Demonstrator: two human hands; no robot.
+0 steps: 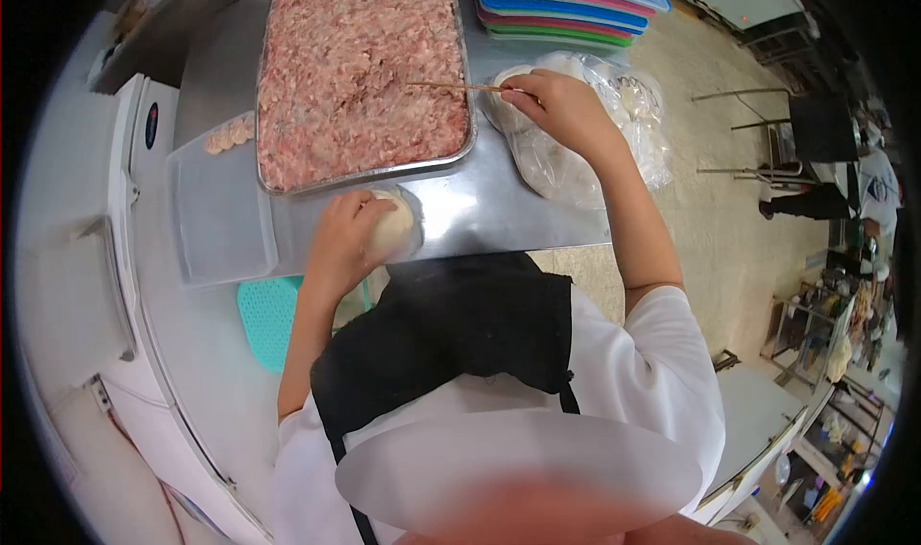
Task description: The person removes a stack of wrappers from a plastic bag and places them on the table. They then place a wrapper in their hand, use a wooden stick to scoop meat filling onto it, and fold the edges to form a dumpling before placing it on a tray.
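Observation:
My left hand (347, 236) is at the near edge of the steel table, fingers curled round a pale, round piece of dough (392, 223), perhaps a stack of wrappers. Pinched in my right hand (564, 111) is a thin wooden stick (446, 85). The stick's far end reaches into the minced meat (355, 75), which fills a large metal tray (468, 147). Below my right wrist lies a clear plastic bag (576, 176) with pale rounds in it. Left of the meat, several small dumplings (228, 134) sit in a row at the far end of a translucent plastic tray (219, 224).
Coloured plastic trays or lids (566, 10) are stacked at the table's far right. A white refrigerator (153, 286) stands along the left. Under the near edge is a teal perforated stool or basket (269, 324). Chairs (820, 128) and another person (873, 185) are off to the right.

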